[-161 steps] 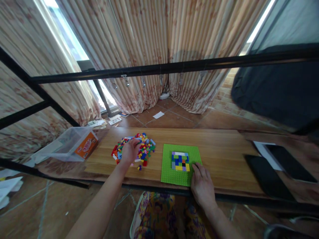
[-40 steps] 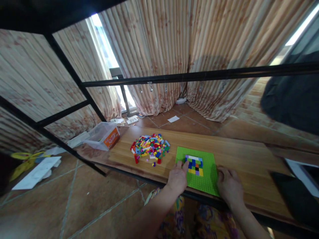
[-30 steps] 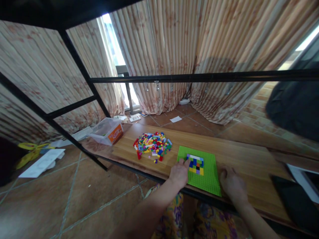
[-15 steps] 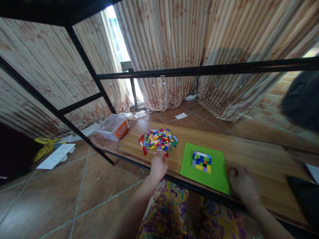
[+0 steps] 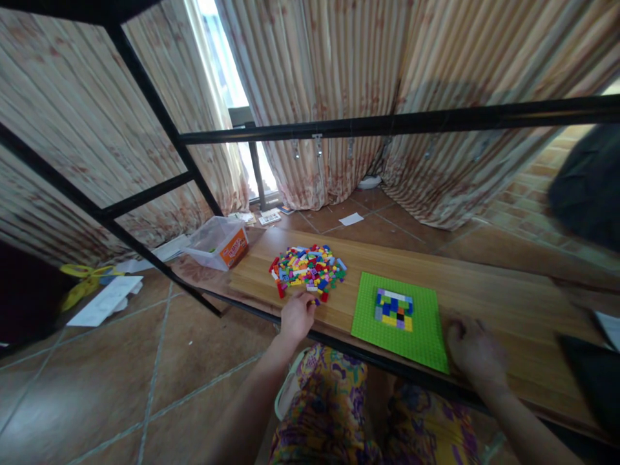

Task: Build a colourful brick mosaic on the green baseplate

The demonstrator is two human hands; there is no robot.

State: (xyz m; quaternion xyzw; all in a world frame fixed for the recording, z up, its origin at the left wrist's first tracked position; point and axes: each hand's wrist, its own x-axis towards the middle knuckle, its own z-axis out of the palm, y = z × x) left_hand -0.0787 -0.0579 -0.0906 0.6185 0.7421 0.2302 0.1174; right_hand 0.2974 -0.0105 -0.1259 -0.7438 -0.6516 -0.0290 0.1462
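A pile of small coloured bricks (image 5: 309,268) lies on the wooden table (image 5: 484,290). Beside it, to the right, is a green baseplate (image 5: 421,329) with a patch of mixed-colour bricks (image 5: 393,309) pressed onto it. My left hand (image 5: 296,316) rests at the near edge of the pile, fingers curled down onto the loose bricks; whether it holds one is hidden. My right hand (image 5: 472,349) lies on the table just right of the baseplate's near corner, fingers curled, nothing visible in it.
A clear plastic box with an orange label (image 5: 217,242) stands at the table's left end. A black metal frame bar (image 5: 397,121) crosses overhead. Dark flat items (image 5: 593,381) lie at the far right. Papers and a yellow object (image 5: 90,284) are on the tiled floor.
My left hand has left the baseplate's brick patch and moved left to the near edge of the loose pile. My right hand has stayed beside the baseplate. The view has swung slightly.
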